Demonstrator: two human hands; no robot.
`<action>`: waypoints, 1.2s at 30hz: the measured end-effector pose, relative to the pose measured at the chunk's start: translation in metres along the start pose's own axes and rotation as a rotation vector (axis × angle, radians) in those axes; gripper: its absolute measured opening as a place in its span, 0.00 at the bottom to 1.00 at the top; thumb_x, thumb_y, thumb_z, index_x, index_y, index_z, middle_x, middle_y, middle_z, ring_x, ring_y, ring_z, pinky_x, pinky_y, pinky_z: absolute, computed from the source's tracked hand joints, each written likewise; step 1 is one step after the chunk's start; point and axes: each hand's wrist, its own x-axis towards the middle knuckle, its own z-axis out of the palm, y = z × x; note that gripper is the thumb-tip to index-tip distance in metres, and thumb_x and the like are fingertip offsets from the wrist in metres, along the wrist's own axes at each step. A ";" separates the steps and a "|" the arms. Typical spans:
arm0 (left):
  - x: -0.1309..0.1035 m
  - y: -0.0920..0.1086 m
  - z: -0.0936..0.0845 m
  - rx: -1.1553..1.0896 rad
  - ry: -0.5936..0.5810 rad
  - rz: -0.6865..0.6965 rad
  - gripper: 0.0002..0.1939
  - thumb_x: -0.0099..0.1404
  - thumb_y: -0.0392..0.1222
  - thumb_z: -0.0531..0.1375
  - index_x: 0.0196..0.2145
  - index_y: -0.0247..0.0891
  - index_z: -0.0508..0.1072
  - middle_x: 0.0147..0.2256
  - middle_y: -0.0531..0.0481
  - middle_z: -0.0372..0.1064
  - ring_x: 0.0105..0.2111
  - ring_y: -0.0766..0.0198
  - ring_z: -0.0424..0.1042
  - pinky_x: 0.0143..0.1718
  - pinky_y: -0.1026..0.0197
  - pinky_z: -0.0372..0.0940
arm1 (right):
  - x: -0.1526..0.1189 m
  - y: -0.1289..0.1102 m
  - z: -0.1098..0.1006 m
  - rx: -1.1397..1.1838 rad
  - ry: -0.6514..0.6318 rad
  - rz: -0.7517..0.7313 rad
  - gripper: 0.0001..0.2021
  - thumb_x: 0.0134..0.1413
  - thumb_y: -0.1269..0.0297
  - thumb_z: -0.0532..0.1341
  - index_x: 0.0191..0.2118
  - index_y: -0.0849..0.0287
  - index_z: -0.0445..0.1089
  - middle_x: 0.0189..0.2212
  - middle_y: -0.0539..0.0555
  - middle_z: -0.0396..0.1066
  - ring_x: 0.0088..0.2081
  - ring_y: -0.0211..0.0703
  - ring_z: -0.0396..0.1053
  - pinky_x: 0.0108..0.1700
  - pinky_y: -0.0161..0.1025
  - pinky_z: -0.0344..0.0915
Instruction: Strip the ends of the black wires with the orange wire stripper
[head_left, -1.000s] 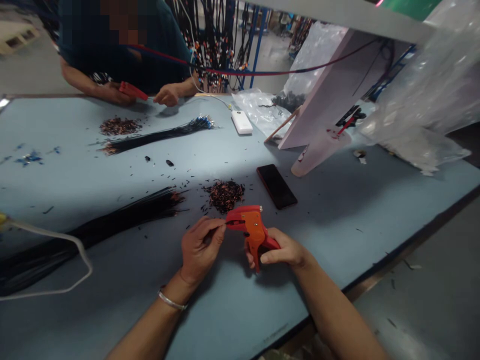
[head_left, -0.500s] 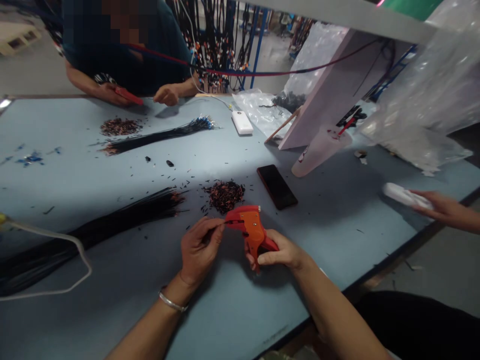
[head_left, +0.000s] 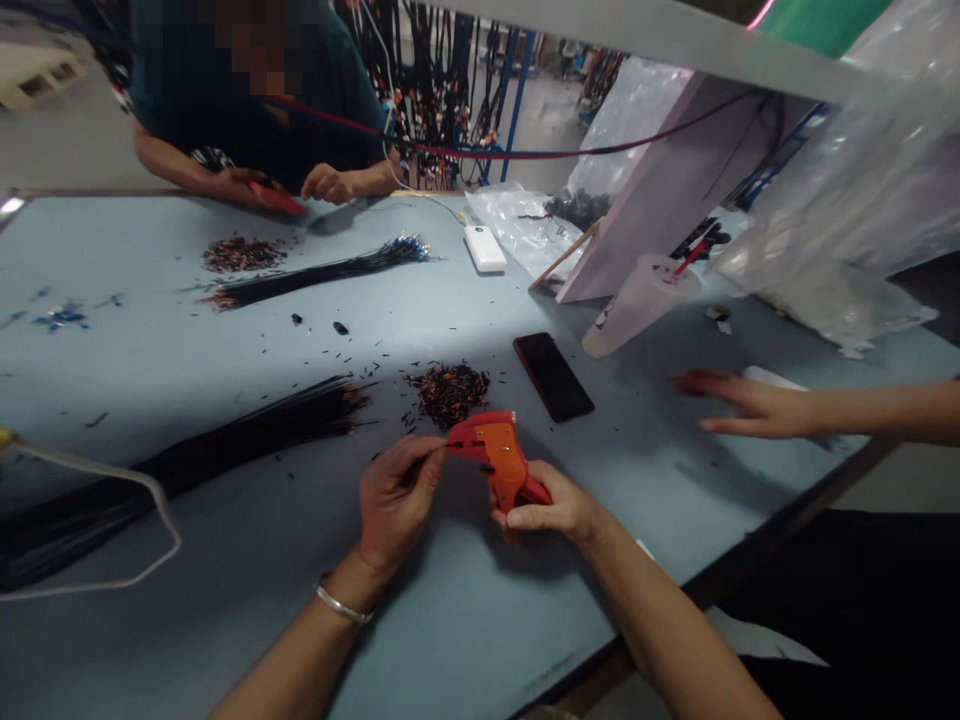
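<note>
Above the counter point(head_left: 450, 630), toward its near edge, the person's right hand point(head_left: 551, 508) is grasping an orange-and-red tool point(head_left: 501, 450). The left hand point(head_left: 399, 492) is pinching a thin dark wire point(head_left: 448, 444) at the tool. A clippings pile point(head_left: 452, 393) is lying just beyond, toward the counter's far edge.

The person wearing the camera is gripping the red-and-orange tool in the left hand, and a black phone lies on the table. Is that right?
Not quite: the head view shows the red-and-orange tool gripped in the right hand, not the left hand. The black phone does lie on the table.
</note>
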 end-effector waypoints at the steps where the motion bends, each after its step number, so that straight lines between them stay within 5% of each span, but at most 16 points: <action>1: 0.000 -0.001 0.000 -0.003 0.002 -0.003 0.05 0.63 0.40 0.62 0.33 0.39 0.78 0.24 0.54 0.71 0.23 0.70 0.67 0.25 0.68 0.63 | 0.000 0.000 0.000 -0.004 0.005 0.000 0.19 0.46 0.55 0.71 0.36 0.64 0.67 0.27 0.51 0.68 0.24 0.35 0.67 0.24 0.31 0.68; 36: 0.004 0.002 0.001 -0.117 0.037 -0.275 0.07 0.59 0.44 0.63 0.30 0.38 0.78 0.25 0.53 0.75 0.26 0.67 0.69 0.29 0.68 0.65 | 0.009 0.012 0.017 -0.040 0.155 -0.049 0.20 0.48 0.50 0.69 0.27 0.60 0.62 0.12 0.44 0.62 0.11 0.31 0.57 0.12 0.27 0.55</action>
